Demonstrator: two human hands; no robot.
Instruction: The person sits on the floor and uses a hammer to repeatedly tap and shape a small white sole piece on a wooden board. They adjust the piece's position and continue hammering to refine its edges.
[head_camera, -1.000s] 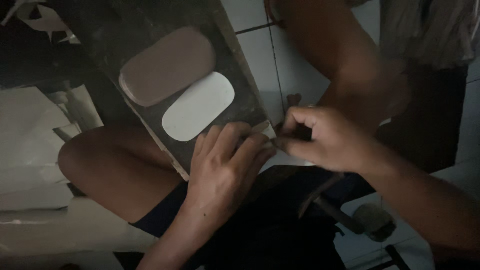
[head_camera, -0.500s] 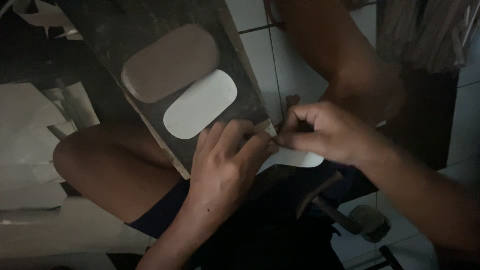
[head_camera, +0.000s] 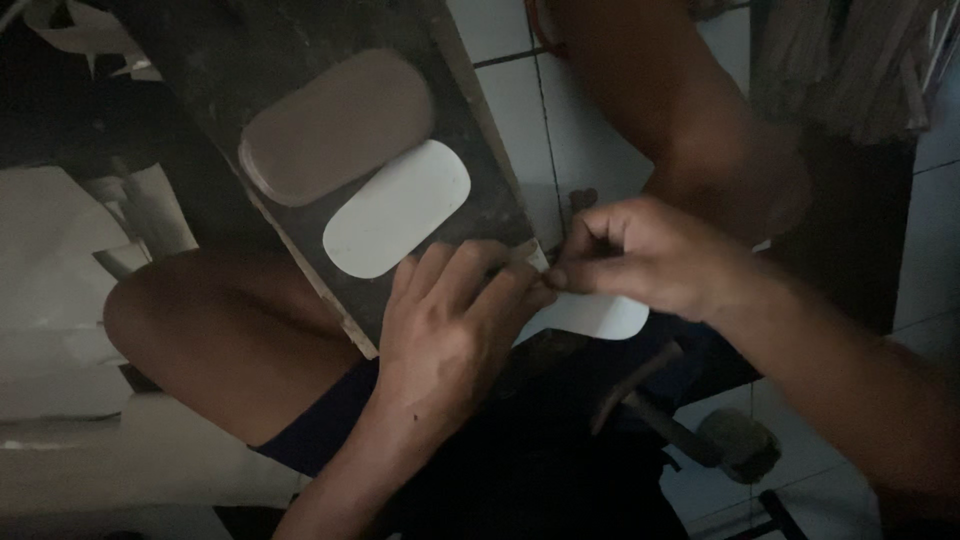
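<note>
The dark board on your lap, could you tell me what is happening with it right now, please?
A person sits on a tiled floor with a dark board resting across one bare knee. The left hand presses flat on the board's near corner, while the right hand pinches something small at the edge of a white sheet that pokes out beneath both hands. Two oval pieces lie on the board: a grey-brown one and a white one. A hammer lies on the floor nearby.
</note>
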